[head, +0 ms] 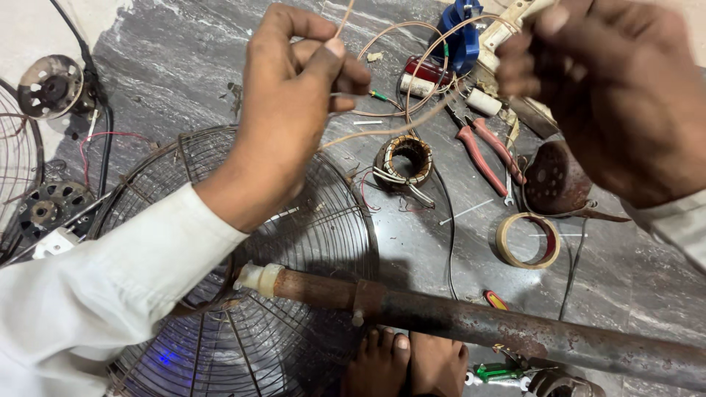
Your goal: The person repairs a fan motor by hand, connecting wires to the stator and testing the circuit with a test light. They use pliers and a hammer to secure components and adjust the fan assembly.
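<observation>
The thin copper wire (412, 123) (light, springy, easily kinked) is pinched between the left hand (294, 95) and the closed right hand (618, 88), above the wound stator coil (403, 160), red-handled pliers (482, 143) and tape roll (527, 240) on the marble floor (184, 66); best gripped near its ends.

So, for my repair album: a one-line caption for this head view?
Left hand and right hand pinch thin copper wire above a copper-wound motor coil and red-handled pliers.

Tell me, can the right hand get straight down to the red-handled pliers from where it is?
Probably yes. The right hand hovers just right of the red-handled pliers, which lie exposed on the grey floor. Only thin copper wire loops over their jaw end; the handles look uncovered. The hand seems to be pinching wire, though.
</observation>
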